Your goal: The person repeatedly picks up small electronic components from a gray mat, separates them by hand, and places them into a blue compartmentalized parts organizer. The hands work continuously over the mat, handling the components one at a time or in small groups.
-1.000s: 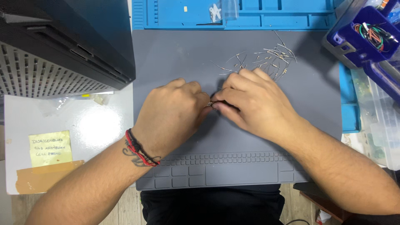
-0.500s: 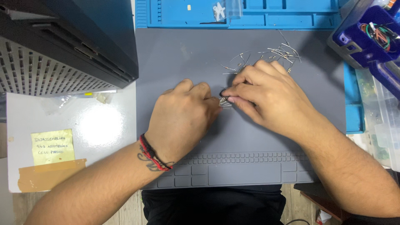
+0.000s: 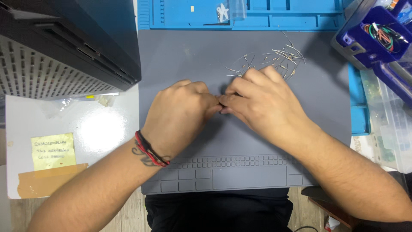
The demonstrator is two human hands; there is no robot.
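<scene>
My left hand (image 3: 180,116) and my right hand (image 3: 262,105) meet fingertip to fingertip over the middle of a grey silicone work mat (image 3: 184,56). Both pinch a small thin wire-leaded component at the point where the fingers touch; the fingers hide nearly all of it. A loose pile of several similar thin-leaded components (image 3: 279,58) lies on the mat just beyond my right hand. My left wrist wears red and black bands.
A black vented device (image 3: 64,47) stands at the back left. A blue tray mat (image 3: 274,15) with a small clear bag (image 3: 229,10) lies behind. A purple bin of wires (image 3: 377,34) and a clear plastic organiser (image 3: 386,124) sit right. A yellow note (image 3: 53,150) is stuck left.
Both hands stay joined at the fingertips and have drifted slightly towards the pile. The thin lead seen between them a second ago is now covered by the fingers.
</scene>
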